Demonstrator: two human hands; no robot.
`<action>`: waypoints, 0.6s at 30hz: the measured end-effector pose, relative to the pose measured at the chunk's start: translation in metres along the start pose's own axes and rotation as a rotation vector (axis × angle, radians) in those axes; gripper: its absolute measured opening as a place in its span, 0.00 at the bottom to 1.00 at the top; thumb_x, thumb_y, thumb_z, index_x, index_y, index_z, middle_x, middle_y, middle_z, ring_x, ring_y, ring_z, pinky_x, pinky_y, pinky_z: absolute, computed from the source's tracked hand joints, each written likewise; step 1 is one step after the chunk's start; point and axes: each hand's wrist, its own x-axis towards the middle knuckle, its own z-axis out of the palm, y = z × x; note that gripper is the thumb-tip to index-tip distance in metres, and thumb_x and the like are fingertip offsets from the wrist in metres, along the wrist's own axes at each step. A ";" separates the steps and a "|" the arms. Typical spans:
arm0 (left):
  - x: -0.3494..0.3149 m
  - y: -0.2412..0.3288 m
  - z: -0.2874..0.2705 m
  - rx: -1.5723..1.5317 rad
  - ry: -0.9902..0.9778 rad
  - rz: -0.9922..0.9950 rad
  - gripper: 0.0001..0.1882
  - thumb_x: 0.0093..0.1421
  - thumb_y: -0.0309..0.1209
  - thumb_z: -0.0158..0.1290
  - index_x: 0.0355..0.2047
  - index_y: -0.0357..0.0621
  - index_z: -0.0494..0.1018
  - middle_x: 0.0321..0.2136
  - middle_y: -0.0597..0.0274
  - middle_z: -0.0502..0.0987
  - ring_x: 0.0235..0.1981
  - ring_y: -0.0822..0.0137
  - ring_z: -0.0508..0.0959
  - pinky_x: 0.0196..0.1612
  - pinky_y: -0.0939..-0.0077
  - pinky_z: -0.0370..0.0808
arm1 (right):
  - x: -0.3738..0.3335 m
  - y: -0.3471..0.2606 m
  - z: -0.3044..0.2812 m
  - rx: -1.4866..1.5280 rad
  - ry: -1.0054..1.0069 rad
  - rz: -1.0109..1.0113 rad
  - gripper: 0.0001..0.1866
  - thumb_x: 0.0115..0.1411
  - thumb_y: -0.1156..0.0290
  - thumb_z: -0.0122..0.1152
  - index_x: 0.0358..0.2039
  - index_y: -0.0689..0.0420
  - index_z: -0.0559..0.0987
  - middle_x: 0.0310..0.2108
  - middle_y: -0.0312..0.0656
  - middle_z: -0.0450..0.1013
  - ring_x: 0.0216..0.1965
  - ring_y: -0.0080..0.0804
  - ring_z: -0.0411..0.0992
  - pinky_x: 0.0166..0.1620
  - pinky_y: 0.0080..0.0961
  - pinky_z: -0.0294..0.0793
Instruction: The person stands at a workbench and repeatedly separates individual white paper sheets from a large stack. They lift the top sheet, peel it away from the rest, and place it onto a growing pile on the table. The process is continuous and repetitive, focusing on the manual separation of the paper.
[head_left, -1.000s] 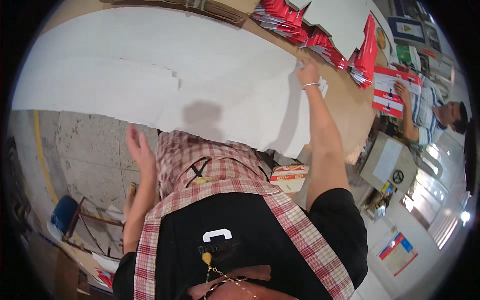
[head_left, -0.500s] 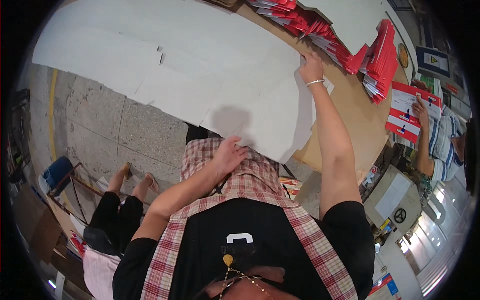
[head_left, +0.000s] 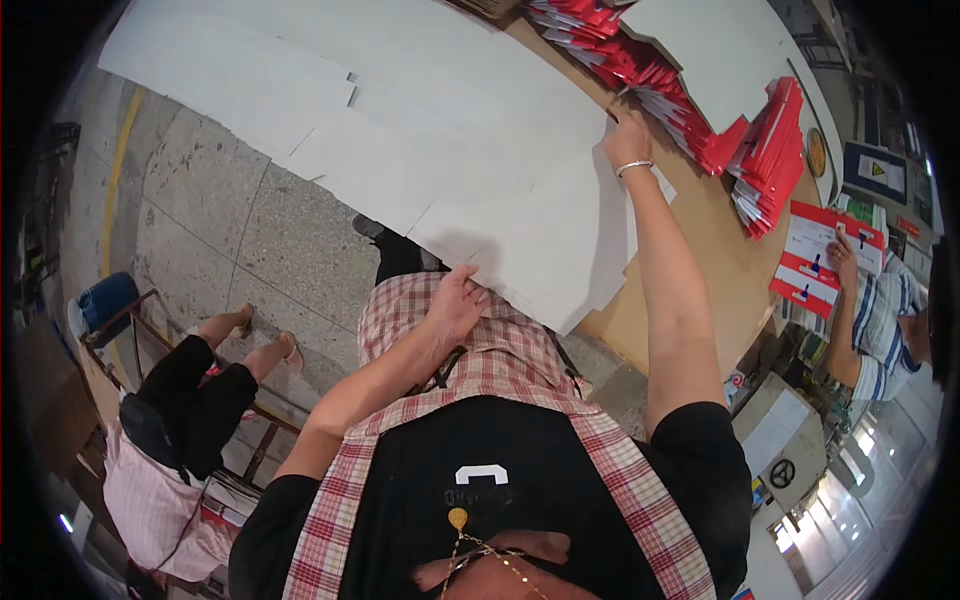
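Note:
A large white cardboard sheet with a few short slits lies across the table in front of me. At its far right edge, my right hand, with a bracelet at the wrist, is closed on the sheet's border; the fingertips are partly hidden. Near the sheet's front edge, my left hand has its fingers loosely bent and apart. It touches or hovers at that edge, just above my checked apron, and nothing shows in its grasp.
Bundles of folded red-and-white cartons lie along the back right of the brown table board. At right, a co-worker's hand holds a red-and-white printed carton. Another person in black shorts is at left, by a metal frame.
The view has shifted slightly, so the table and cartons appear a little lower and to the right. Both my hands keep nearly the same places on the sheet.

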 end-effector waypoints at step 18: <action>0.004 0.085 -0.004 -0.093 0.048 0.416 0.21 0.60 0.39 0.45 0.51 0.42 0.63 0.47 0.63 0.70 0.50 0.65 0.68 0.55 0.67 0.63 | 0.077 -0.131 0.029 0.013 -0.018 -0.180 0.22 0.47 0.77 0.54 0.46 0.60 0.73 0.46 0.52 0.66 0.49 0.51 0.65 0.53 0.40 0.66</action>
